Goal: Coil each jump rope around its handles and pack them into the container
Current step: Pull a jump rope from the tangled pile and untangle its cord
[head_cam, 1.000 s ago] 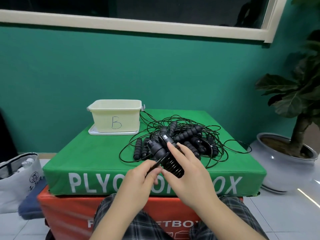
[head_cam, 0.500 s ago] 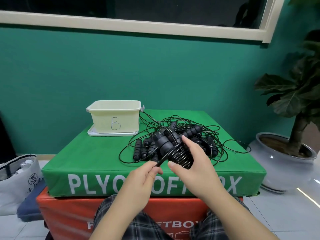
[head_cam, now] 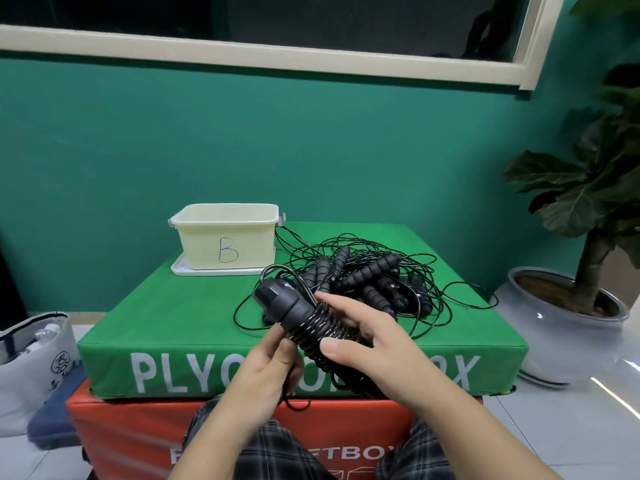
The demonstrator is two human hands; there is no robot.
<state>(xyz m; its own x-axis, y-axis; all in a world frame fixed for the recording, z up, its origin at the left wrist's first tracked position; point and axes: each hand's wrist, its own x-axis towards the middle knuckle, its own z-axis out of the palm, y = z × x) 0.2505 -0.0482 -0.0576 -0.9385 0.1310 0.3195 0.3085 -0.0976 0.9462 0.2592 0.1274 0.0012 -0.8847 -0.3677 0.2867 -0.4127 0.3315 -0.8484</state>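
I hold a black jump rope [head_cam: 304,322] whose cord is wound in tight turns around its paired handles, above the front of the green box. My right hand [head_cam: 367,336] grips the coiled bundle from the right. My left hand [head_cam: 268,367] pinches the loose cord end under the bundle, and a short loop hangs below it. A tangled pile of black jump ropes [head_cam: 374,282] with ribbed handles lies on the box behind my hands. The cream container [head_cam: 227,237], marked B, stands open on its white lid at the back left.
The green plyo box [head_cam: 166,317] sits on an orange box [head_cam: 131,441]. A potted plant [head_cam: 568,306] stands on the floor to the right. A grey bag [head_cam: 31,358] lies on the floor to the left. My checked trousers show at the bottom.
The coiled bundle has tilted and come nearer to me. My left hand has moved from beside the bundle to beneath it, drawing the cord end down.
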